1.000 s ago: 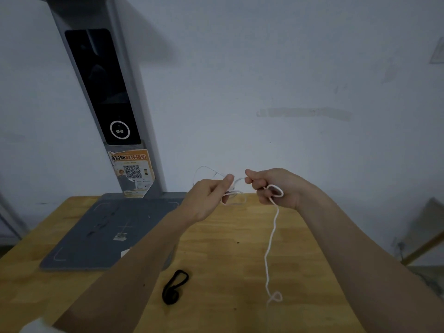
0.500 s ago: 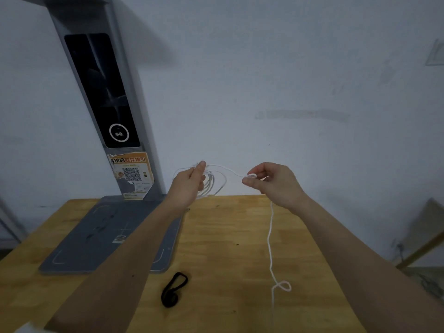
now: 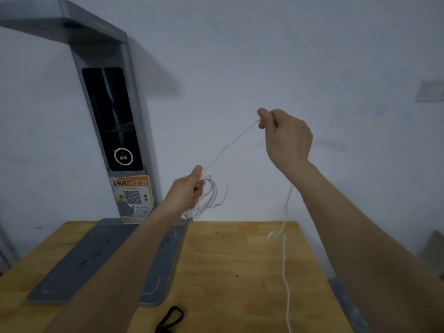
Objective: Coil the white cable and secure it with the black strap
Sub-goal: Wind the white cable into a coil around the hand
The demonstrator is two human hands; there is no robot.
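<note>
Between both hands, white cable (image 3: pixel 230 144) taut: left hand (image 3: pixel 189 189) gripping coils, right hand (image 3: pixel 284 135) pinching it (higher)

The bench (image 3: pixel 240 272) is showing pale, grained wood with a dull sheen; the grey stand (image 3: pixel 101 255) is looking matt, its black panel (image 3: pixel 113 116) glossy; the white cable (image 3: pixel 284 272) is looking smooth.

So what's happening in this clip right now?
A person is coiling a white cable. The left hand grips several finished loops above the wooden table; the right hand, raised, pinches the next stretch, the rest trailing down. The black strap lies unused on the table's near edge.
</note>
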